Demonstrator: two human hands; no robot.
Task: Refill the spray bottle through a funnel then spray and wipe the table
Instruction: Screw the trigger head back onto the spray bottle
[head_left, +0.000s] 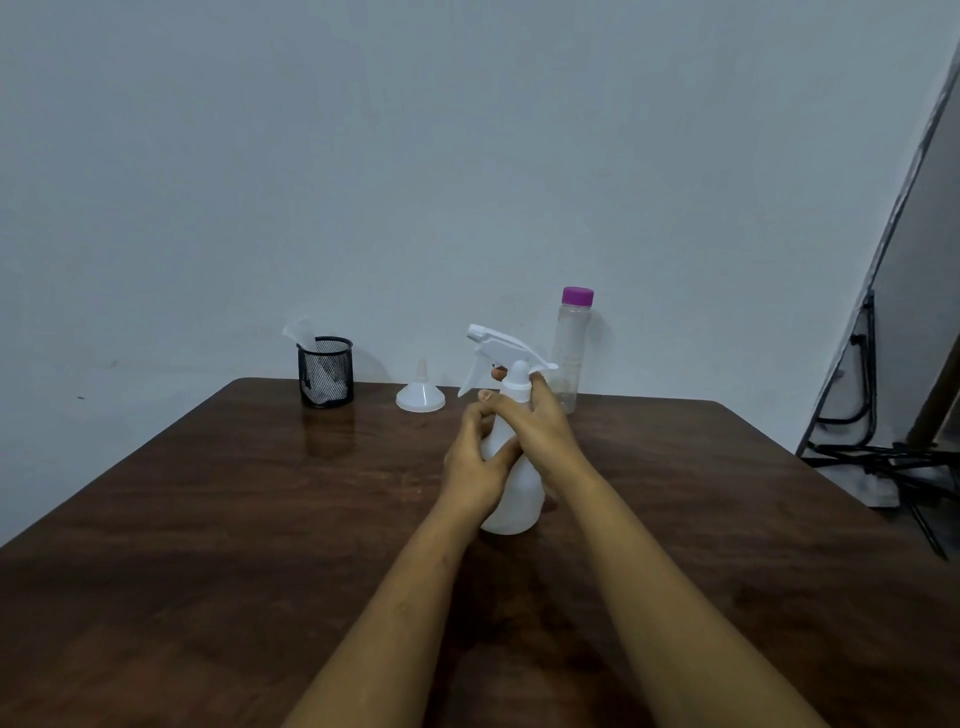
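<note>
Looks like the opening step. The white translucent plastic spray bottle (514, 499) stands mid-way on the dark wooden worktop (208, 519). The left hand (475, 467) is wrapped round its body and the right hand (545, 426) is curled round the neck under the white trigger head (498, 345). My guess is the next move is twisting that off. The small white plastic funnel (420, 397) and the clear purple-capped bottle (571, 353) wait behind.

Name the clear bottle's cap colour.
The cap is purple; the head view shows it best.

A single head-worn view is given; the tabletop (208, 519) is seen from above, close, facing the wall (363, 156).
</note>
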